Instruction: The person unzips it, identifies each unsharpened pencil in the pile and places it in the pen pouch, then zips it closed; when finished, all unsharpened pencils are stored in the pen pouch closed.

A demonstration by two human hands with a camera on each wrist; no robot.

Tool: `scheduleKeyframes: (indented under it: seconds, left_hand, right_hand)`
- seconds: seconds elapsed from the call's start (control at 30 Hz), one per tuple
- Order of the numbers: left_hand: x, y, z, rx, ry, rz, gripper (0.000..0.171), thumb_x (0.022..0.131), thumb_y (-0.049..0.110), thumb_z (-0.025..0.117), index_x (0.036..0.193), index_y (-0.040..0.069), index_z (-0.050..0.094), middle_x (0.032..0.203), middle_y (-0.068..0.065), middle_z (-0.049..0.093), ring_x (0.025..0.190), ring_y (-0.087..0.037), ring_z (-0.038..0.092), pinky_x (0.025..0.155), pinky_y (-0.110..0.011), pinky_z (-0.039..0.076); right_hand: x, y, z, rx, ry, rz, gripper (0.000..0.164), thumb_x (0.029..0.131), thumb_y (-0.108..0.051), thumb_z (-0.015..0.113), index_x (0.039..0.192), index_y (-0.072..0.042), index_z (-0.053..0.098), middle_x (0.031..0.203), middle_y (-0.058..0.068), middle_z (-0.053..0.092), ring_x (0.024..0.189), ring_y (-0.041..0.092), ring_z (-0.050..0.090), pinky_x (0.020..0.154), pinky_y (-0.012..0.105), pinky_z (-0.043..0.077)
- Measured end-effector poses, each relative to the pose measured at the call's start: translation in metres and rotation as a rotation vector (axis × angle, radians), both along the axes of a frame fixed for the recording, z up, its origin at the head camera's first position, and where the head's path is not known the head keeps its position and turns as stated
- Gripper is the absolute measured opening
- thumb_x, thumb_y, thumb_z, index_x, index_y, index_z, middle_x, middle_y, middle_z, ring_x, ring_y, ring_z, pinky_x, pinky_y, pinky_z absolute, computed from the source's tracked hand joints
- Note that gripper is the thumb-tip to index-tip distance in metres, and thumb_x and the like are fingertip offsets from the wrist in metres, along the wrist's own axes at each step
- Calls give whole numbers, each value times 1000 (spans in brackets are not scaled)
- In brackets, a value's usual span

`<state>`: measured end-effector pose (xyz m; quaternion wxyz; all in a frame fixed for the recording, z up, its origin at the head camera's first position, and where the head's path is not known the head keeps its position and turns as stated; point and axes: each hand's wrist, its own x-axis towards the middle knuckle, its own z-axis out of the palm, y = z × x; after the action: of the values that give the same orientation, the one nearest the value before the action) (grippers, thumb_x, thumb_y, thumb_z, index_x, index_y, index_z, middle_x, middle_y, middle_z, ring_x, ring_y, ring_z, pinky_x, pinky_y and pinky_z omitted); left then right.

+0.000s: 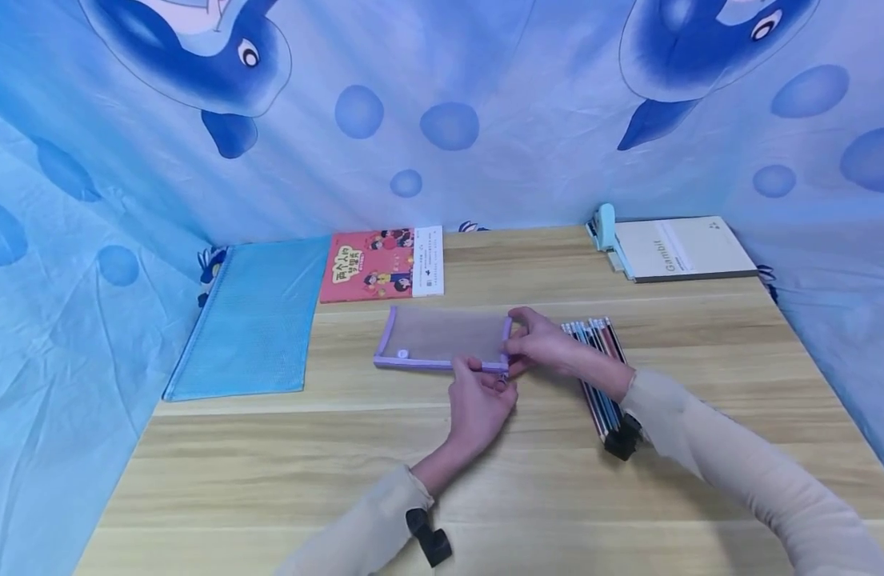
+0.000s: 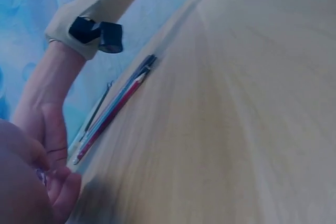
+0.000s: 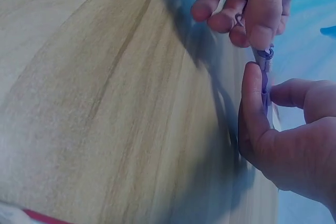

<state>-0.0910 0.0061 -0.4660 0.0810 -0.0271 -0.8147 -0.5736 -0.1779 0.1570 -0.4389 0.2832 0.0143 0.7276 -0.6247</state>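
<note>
A see-through zipper pouch (image 1: 442, 332) with purple edging lies near the middle of the table, its zipper along the near edge. My right hand (image 1: 546, 344) grips the pouch's right end, thumb on one face and fingers on the other, as the right wrist view shows. At the near right corner my left hand (image 1: 481, 408) pinches the zipper pull (image 3: 266, 53), with a small ring showing between its fingers. Beneath the right forearm lies a row of pencils (image 1: 598, 376), partly covered by the wrist. In the left wrist view the pouch is mostly hidden behind the hands.
A blue mesh zip bag (image 1: 258, 320) lies at the left, beside a red book (image 1: 373, 268) at the back. Toward the back right a pale notebook (image 1: 682, 248) lies with a light-blue stapler-like object (image 1: 606, 228) at its left edge. A blue patterned curtain (image 1: 442, 184) hangs behind the table.
</note>
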Motion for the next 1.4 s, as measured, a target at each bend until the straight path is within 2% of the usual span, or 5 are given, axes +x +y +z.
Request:
scheduleKeyframes:
  seconds: [0.23, 0.5, 0.6, 1.13, 1.4]
  left_hand:
    - [-2, -15, 12, 118, -171, -181, 44, 83, -7, 64, 120, -4, 41, 73, -9, 67, 55, -23, 67, 47, -33, 56]
    - [-10, -30, 12, -479, 221, -267, 44, 75, -4, 75, 116, -1, 59, 80, -5, 63, 68, -17, 61, 61, -26, 54]
    - [-11, -33, 13, -595, 309, -257, 31, 78, -2, 76, 108, 2, 67, 84, -8, 62, 67, -21, 61, 58, -27, 54]
    - [-14, -47, 9, -762, 524, -213, 20, 83, 19, 82, 100, 8, 78, 82, -4, 64, 67, -16, 58, 56, -26, 52]
    - [-19, -64, 7, -818, 526, -228, 19, 83, 22, 82, 99, 12, 79, 84, -1, 62, 73, -16, 55, 56, -24, 50]
  right_hand:
    - [-1, -1, 1, -20, -3, 13, 80, 91, 7, 60, 154, 3, 12, 102, 24, 59, 76, 27, 67, 73, 41, 60]
    - [-2, -3, 2, 10, -25, 28, 79, 92, 6, 59, 155, 2, 12, 107, 25, 57, 79, 28, 67, 74, 40, 60]
    - [-2, -3, 2, 20, -22, 36, 79, 92, 5, 59, 155, 2, 11, 107, 26, 58, 80, 29, 67, 74, 40, 60]
    - [11, -8, -1, -46, 22, 35, 93, 87, 13, 61, 157, 2, 1, 112, 25, 50, 87, 27, 63, 81, 37, 59]
    - [4, 8, 2, 31, 70, 115, 98, 85, 9, 67, 158, 1, 3, 125, 29, 48, 92, 31, 63, 80, 39, 58]
